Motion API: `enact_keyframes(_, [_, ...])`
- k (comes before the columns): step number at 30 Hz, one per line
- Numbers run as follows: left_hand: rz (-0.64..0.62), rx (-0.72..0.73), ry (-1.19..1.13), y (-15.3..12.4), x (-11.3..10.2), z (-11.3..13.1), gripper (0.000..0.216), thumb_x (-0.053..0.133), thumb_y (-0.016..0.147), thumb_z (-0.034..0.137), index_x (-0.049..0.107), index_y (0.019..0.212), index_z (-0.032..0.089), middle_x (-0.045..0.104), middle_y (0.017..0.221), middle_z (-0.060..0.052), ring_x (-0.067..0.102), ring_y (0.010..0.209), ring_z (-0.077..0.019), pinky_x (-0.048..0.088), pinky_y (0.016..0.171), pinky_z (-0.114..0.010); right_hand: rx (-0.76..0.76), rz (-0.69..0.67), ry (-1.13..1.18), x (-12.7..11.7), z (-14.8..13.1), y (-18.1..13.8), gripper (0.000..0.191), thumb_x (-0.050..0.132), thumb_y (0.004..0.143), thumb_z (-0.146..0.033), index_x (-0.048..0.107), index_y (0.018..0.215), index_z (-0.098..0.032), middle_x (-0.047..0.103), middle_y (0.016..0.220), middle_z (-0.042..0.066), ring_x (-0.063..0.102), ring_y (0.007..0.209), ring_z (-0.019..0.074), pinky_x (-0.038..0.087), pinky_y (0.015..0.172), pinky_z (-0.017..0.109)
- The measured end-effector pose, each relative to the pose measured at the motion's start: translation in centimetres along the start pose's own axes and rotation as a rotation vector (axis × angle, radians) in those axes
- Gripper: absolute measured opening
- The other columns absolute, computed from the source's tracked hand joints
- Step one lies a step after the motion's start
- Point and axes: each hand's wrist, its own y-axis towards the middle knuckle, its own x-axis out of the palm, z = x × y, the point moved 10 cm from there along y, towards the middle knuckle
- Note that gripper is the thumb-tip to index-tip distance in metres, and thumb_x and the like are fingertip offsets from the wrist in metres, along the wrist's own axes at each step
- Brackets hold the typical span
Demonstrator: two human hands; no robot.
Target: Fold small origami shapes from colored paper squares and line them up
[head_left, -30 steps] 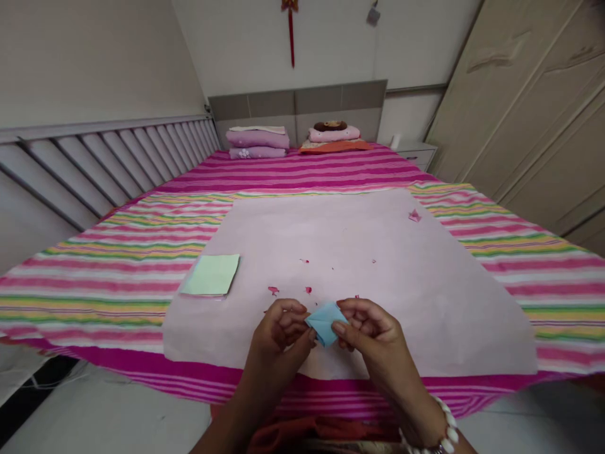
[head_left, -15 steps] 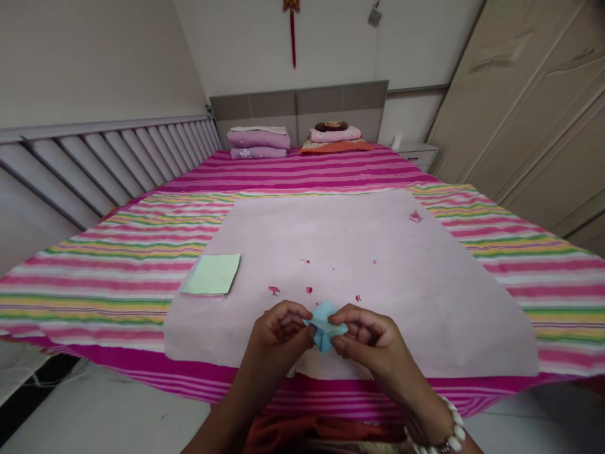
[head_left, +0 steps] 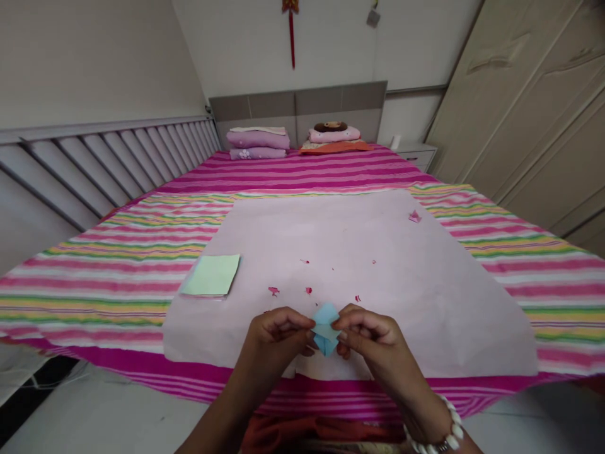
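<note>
Light-blue folded origami paper is pinched between both hands, over the near middle part of the pale sheet. Left hand: thumb and fingers closed on the paper's left corner. Right hand: same pinch on the right corner, white beaded bracelet on that wrist. Paper shows a point at top and at bottom, flat band across the middle; can't tell if it touches the sheet. Paper stack, pale green on top, lies at the sheet's left edge. Small pink folded paper piece sits near the far right corner. Red specks dot the sheet beyond the hands; can't tell whether scraps or print. Sheet lies on a striped bedspread.
</note>
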Motion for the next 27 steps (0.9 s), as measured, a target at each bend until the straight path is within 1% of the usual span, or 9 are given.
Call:
enact_keyframes(3, [0.028,0.019,0.001,-0.3,0.0,0.4,0.005,0.073,0.066,0.015,0.068,0.067,0.016,0.073,0.062,0.0,0.067,0.054,-0.0114,0.056,0.055,-0.022,-0.008,-0.019,0.021,0.2,0.0,0.0,0.007,0.071,0.078,-0.017,0.074,0.08,-0.022,0.063,0.077,0.0,0.063,0.056,0.0086,0.051,0.052,0.019])
enact_keyframes(9, [0.053,0.081,0.019,-0.4,0.0,1.1,0.004,0.072,0.066,0.015,0.069,0.067,0.016,0.071,0.056,0.001,0.066,0.054,-0.0114,0.055,0.055,-0.021,-0.015,-0.036,0.038,0.2,0.0,0.2,0.009,0.069,0.078,-0.013,0.073,0.078,-0.021,0.063,0.078,0.0,0.064,0.057,0.0091,0.052,0.054,0.02])
enact_keyframes(12, [0.06,0.11,0.054,-0.5,0.0,1.4,0.009,0.073,0.069,0.023,0.069,0.069,0.015,0.07,0.057,0.0,0.065,0.055,-0.0121,0.055,0.056,-0.022,-0.02,-0.032,0.03,0.2,-0.1,0.2,0.006,0.07,0.078,-0.015,0.073,0.077,-0.021,0.062,0.076,0.0,0.063,0.056,0.0097,0.052,0.053,0.021])
enact_keyframes(15, [0.075,0.111,0.109,-0.4,-0.2,1.4,0.018,0.072,0.072,0.03,0.068,0.063,0.015,0.069,0.055,-0.001,0.064,0.054,-0.0115,0.053,0.054,-0.021,-0.027,-0.034,-0.012,0.4,-0.4,0.2,0.002,0.07,0.078,-0.019,0.072,0.077,-0.02,0.062,0.077,0.001,0.062,0.055,0.0106,0.052,0.053,0.023])
enact_keyframes(18, [0.086,0.074,0.108,0.0,-0.4,0.8,0.02,0.077,0.067,0.027,0.064,0.059,0.015,0.07,0.055,0.0,0.063,0.053,-0.0104,0.051,0.053,-0.02,-0.031,-0.035,-0.066,0.6,-0.8,0.2,0.004,0.07,0.079,-0.022,0.072,0.077,-0.02,0.061,0.078,0.001,0.062,0.057,0.0112,0.052,0.055,0.025])
enact_keyframes(22, [0.055,0.03,0.052,0.4,-0.4,-0.2,0.018,0.08,0.063,0.023,0.064,0.06,0.015,0.072,0.06,-0.001,0.067,0.058,-0.0129,0.054,0.059,-0.023,-0.04,-0.021,-0.126,0.7,-1.1,0.2,0.005,0.069,0.079,-0.023,0.073,0.078,-0.021,0.061,0.08,0.002,0.061,0.058,0.0117,0.052,0.055,0.026])
enact_keyframes(25, [0.044,0.036,0.05,0.6,-0.4,-0.4,0.019,0.08,0.063,0.021,0.062,0.06,0.015,0.072,0.059,0.0,0.067,0.058,-0.0131,0.054,0.058,-0.023,-0.046,-0.005,-0.146,0.6,-1.2,0.2,0.004,0.069,0.079,-0.023,0.073,0.08,-0.021,0.061,0.082,0.002,0.06,0.06,0.0115,0.051,0.056,0.025])
enact_keyframes(27, [0.075,0.06,0.065,0.5,-0.6,-0.2,0.019,0.08,0.062,0.02,0.061,0.059,0.016,0.07,0.058,0.0,0.066,0.057,-0.0126,0.053,0.057,-0.022,-0.033,0.0,-0.143,0.5,-0.9,0.2,0.005,0.067,0.081,-0.023,0.072,0.084,-0.021,0.062,0.082,0.002,0.06,0.062,0.0116,0.05,0.058,0.025])
